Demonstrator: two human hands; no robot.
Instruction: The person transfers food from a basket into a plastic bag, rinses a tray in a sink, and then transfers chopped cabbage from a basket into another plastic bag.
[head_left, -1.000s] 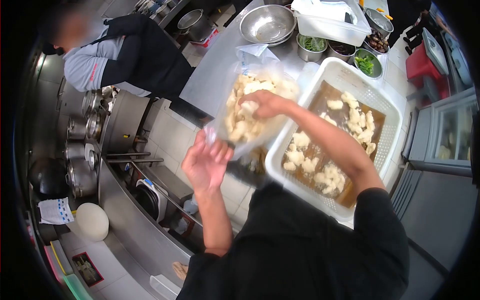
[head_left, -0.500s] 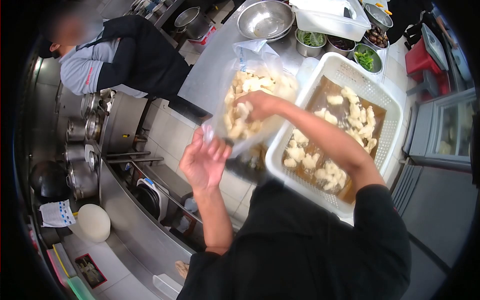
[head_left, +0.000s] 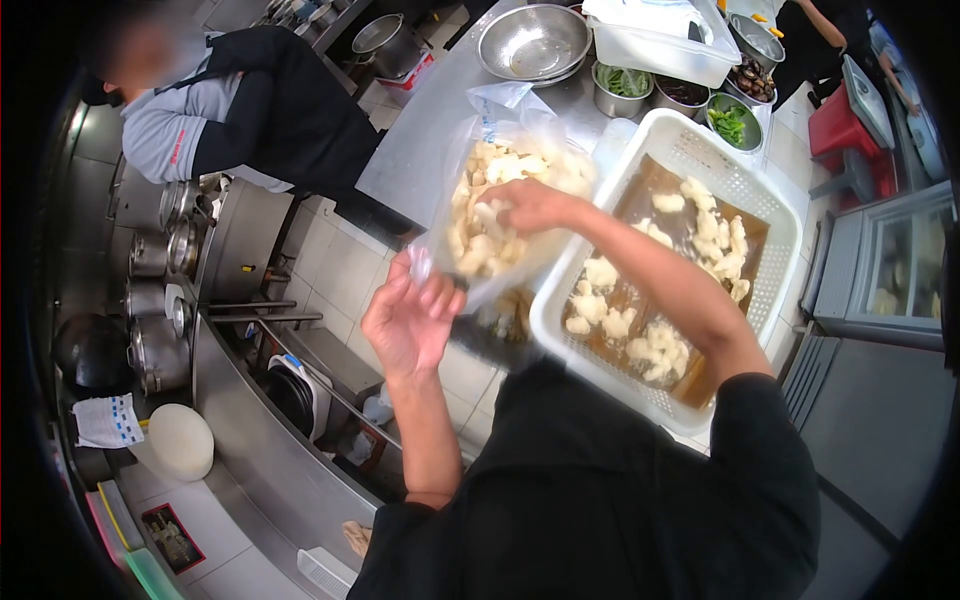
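My left hand [head_left: 412, 315] pinches the near edge of a clear plastic bag [head_left: 500, 100], holding its mouth open. Inside the bag are many pale, knobbly pieces [head_left: 485, 255] that look like peeled ginger. My right hand [head_left: 535, 205] reaches into the bag, its fingers curled down over a pale piece; the fingertips are partly hidden. Under my right forearm stands a white perforated basket [head_left: 665, 125]. Brown, wet-looking material lines its bottom, and more knobbly pieces [head_left: 660, 350] lie scattered there in loose groups.
On the steel table [head_left: 415, 150] stand a metal bowl [head_left: 535, 42], a white plastic container [head_left: 665, 50] and metal pots of green vegetables [head_left: 727, 122]. A person [head_left: 270, 110] stands at the far left. Stacked pots [head_left: 160, 355] and a steel counter [head_left: 270, 440] are left; a glass-fronted fridge [head_left: 900, 260] is right.
My right hand has shifted slightly to the right inside the bag. My left hand keeps its hold on the bag's edge. Another person's arm now shows at the top right.
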